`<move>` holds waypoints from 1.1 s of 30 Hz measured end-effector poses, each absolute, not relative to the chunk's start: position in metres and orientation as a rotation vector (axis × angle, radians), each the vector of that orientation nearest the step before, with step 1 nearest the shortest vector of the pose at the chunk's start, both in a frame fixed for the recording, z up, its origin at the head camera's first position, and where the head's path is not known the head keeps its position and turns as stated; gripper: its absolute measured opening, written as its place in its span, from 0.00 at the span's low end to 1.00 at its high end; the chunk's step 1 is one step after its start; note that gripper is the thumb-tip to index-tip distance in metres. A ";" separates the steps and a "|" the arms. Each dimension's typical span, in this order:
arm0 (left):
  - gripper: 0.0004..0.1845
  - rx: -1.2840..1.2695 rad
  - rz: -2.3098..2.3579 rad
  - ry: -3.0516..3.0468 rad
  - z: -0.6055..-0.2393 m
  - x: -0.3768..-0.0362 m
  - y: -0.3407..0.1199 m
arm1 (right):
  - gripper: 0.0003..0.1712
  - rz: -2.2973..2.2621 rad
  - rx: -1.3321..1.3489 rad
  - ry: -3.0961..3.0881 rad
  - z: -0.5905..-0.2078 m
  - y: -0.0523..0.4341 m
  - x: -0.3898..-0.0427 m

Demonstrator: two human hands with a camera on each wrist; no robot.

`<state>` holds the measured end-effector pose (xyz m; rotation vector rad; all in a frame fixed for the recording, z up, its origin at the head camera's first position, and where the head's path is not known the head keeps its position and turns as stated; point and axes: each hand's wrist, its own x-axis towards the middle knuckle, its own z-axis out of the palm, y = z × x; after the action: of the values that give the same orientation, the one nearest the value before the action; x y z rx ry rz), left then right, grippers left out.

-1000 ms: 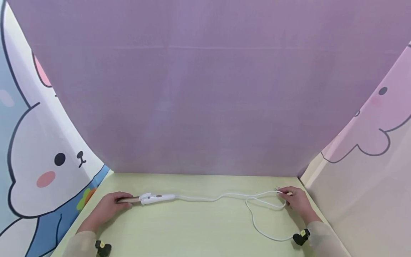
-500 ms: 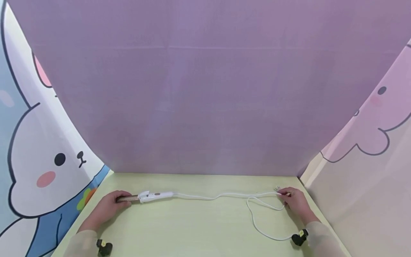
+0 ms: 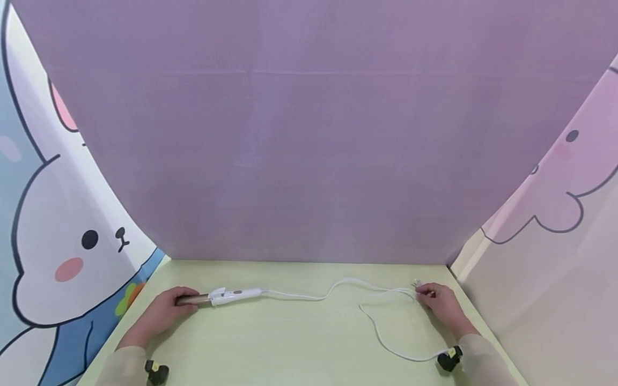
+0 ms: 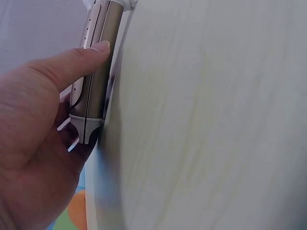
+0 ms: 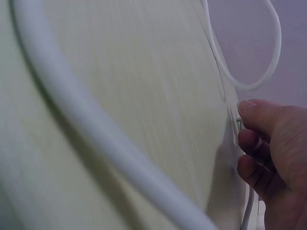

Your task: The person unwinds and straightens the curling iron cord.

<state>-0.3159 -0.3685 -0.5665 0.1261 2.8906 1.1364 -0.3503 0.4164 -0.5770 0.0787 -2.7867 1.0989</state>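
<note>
Two hands hold: left hand (image 3: 161,313) grips curling iron (image 3: 219,296) barrel lower left, axis left-right; right hand (image 3: 436,304) pinches plug (image 3: 416,284) lower right.

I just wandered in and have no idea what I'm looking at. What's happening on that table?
A person sits at a pale green table with a small hair curling iron lying across it. The left hand grips its gold barrel end, thumb along the metal. The right hand pinches the white cord near its plug end at the far right. The cord runs slack between the two hands, with a loose loop lying in front of the right hand.
</note>
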 end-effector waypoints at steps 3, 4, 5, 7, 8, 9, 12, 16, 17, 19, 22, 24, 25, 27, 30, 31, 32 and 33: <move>0.20 0.133 1.141 2.888 -0.568 -0.316 -0.369 | 0.08 1.099 0.073 -2.787 -0.576 0.415 -0.350; 0.20 0.138 1.140 2.888 -0.568 -0.316 -0.370 | 0.08 1.096 0.073 -2.787 -0.576 0.415 -0.350; 0.21 0.143 1.140 2.888 -0.568 -0.316 -0.370 | 0.08 1.098 0.074 -2.786 -0.575 0.415 -0.351; 0.22 0.143 1.150 2.885 -0.568 -0.316 -0.370 | 0.08 1.101 0.071 -2.778 -0.575 0.415 -0.352; 0.22 0.145 1.153 2.884 -0.568 -0.316 -0.370 | 0.07 1.107 0.072 -2.772 -0.575 0.414 -0.352; 0.23 0.152 1.155 2.883 -0.568 -0.316 -0.370 | 0.07 1.108 0.078 -2.766 -0.575 0.414 -0.352; 0.23 0.146 1.175 2.873 -0.568 -0.317 -0.370 | 0.07 1.096 0.080 -2.757 -0.574 0.413 -0.353; 0.24 0.158 1.182 2.882 -0.569 -0.318 -0.371 | 0.08 1.102 0.080 -2.754 -0.571 0.413 -0.352; 0.24 0.166 1.184 2.887 -0.568 -0.317 -0.371 | 0.09 1.106 0.080 -2.753 -0.570 0.412 -0.351; 0.24 0.194 1.179 2.910 -0.567 -0.317 -0.371 | 0.09 1.121 0.078 -2.747 -0.568 0.412 -0.350; 0.24 0.250 1.175 2.944 -0.565 -0.317 -0.369 | 0.10 1.143 0.065 -2.733 -0.565 0.412 -0.348; 0.25 0.281 1.179 2.966 -0.563 -0.318 -0.366 | 0.10 1.164 0.078 -2.713 -0.563 0.411 -0.347; 0.25 0.294 1.178 2.976 -0.562 -0.318 -0.364 | 0.11 1.172 0.085 -2.699 -0.561 0.410 -0.346; 0.25 0.318 1.170 2.997 -0.559 -0.319 -0.361 | 0.11 1.149 0.114 -2.671 -0.559 0.408 -0.345; 0.25 0.359 1.139 3.057 -0.554 -0.320 -0.354 | 0.13 1.044 0.177 -2.631 -0.553 0.403 -0.344; 0.26 0.388 1.121 3.084 -0.552 -0.321 -0.351 | 0.13 0.994 0.189 -2.617 -0.550 0.400 -0.343; 0.27 0.415 1.103 3.111 -0.550 -0.321 -0.348 | 0.14 0.941 0.212 -2.607 -0.547 0.397 -0.343; 0.27 0.433 1.081 3.136 -0.549 -0.322 -0.346 | 0.14 0.892 0.233 -2.593 -0.544 0.394 -0.343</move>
<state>-0.3219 -0.3457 -0.5494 0.4329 3.1358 1.0814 -0.3426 0.3937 -0.5439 0.2330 -2.5932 0.8918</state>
